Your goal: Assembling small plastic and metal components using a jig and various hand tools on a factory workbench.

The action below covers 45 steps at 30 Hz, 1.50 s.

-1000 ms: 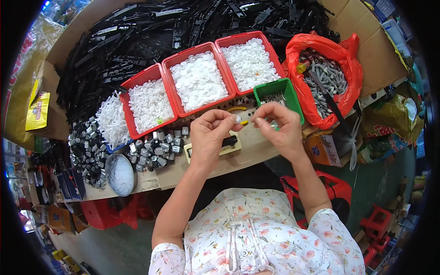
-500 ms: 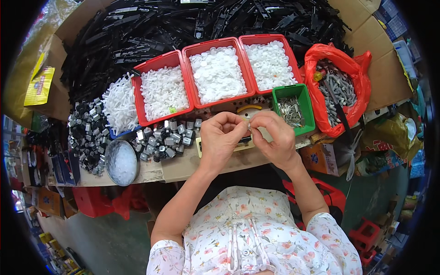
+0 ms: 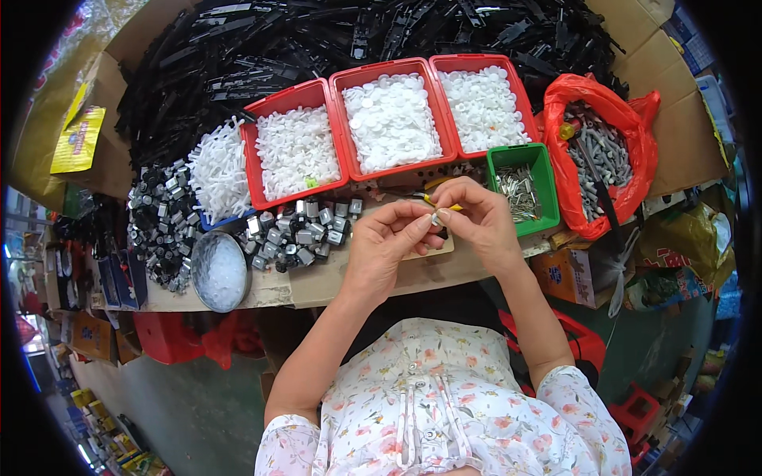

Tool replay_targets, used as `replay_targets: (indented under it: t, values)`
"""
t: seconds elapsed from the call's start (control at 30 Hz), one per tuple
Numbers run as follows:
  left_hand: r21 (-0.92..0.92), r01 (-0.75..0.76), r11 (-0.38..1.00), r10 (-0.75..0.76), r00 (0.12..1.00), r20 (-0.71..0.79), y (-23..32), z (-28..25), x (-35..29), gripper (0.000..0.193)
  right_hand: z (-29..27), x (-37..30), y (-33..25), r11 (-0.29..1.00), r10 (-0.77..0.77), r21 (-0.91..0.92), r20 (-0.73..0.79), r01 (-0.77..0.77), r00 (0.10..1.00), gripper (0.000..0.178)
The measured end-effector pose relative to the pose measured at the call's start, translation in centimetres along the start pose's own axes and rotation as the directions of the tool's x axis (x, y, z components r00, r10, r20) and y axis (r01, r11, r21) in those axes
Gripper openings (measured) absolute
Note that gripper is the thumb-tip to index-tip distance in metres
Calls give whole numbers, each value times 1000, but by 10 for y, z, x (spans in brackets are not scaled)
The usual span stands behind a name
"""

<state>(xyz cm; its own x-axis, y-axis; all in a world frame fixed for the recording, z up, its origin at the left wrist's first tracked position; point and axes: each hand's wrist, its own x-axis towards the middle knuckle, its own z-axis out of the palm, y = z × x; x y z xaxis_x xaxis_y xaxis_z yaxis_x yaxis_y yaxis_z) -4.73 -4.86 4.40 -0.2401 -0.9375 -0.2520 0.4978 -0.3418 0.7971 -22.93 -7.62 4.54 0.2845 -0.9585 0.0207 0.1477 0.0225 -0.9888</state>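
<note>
My left hand (image 3: 382, 246) and my right hand (image 3: 486, 226) meet above the front edge of the workbench. Between their fingertips is a small white plastic part (image 3: 436, 217), pinched from both sides. It is too small and too covered by fingers to tell its exact kind. Below and behind the fingers lies a pale flat piece (image 3: 435, 244), mostly hidden by my hands. A yellow-handled tool (image 3: 454, 207), perhaps pliers, shows just behind my fingertips. Nearest my right hand is a green bin (image 3: 548, 210) of thin metal pins.
Three joined red bins (image 3: 343, 131) hold small white plastic parts. Left lie white rods (image 3: 216, 170), silver-and-black blocks like small motors (image 3: 163, 222) and a round tin (image 3: 197, 274) of whitish paste. A red bag (image 3: 647, 151) holds grey pieces. Black plastic strips (image 3: 262, 55) are heaped behind.
The view has shifted a little, so the bench appears farther right. My right fingers have changed their hold, and the white part shows more clearly between the fingertips.
</note>
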Motion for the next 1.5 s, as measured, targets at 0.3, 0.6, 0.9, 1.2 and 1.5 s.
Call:
replay_targets:
  t: [0.3,0.6,0.9,1.2,1.5]
  values:
    - [78,-107,991,114,990,-89,0,-5,-7,22,18,-9,-16,789,-298,-543,69,287,952,8]
    - [200,-228,953,238,971,-28,-6,-21,-14,32,22,-9,4,999,-43,16,36,42,998,11]
    - [622,-386,681,434,897,82,4,-22,-19,29,25,-13,18,996,-17,-83,29,20,999,11]
    - [781,-458,425,496,839,223,16,-21,-20,27,23,-7,2,756,-405,-486,179,438,897,18]
    - [771,-454,446,480,849,222,17,-27,-24,25,28,-9,9,695,-431,-554,190,459,882,18]
